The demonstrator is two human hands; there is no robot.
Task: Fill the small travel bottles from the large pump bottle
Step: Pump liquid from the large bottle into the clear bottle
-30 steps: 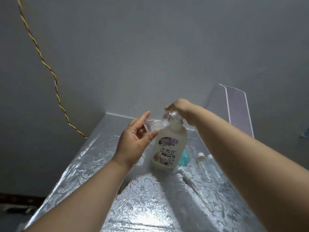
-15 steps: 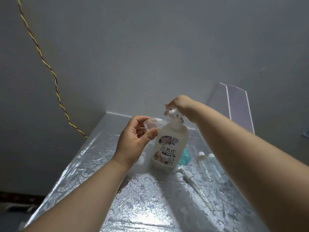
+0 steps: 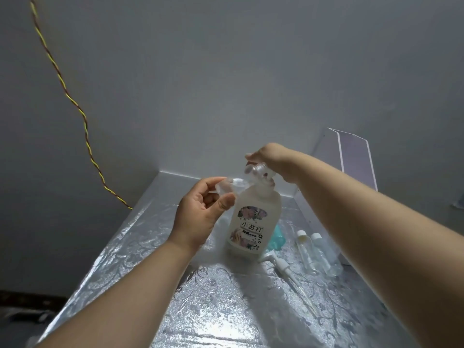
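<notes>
Two hands work over a silvery patterned table (image 3: 120,249) set in a grey-walled corner: the left hand (image 3: 200,217) pinches a small clear bottle (image 3: 226,188) beside the upright pump bottle (image 3: 253,222), and the right hand (image 3: 270,156) curls over its pump.

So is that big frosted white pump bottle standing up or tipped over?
Upright. The big frosted white pump bottle stands on its base on the silver patterned tabletop, label facing the camera, right hand on its pump.
</notes>
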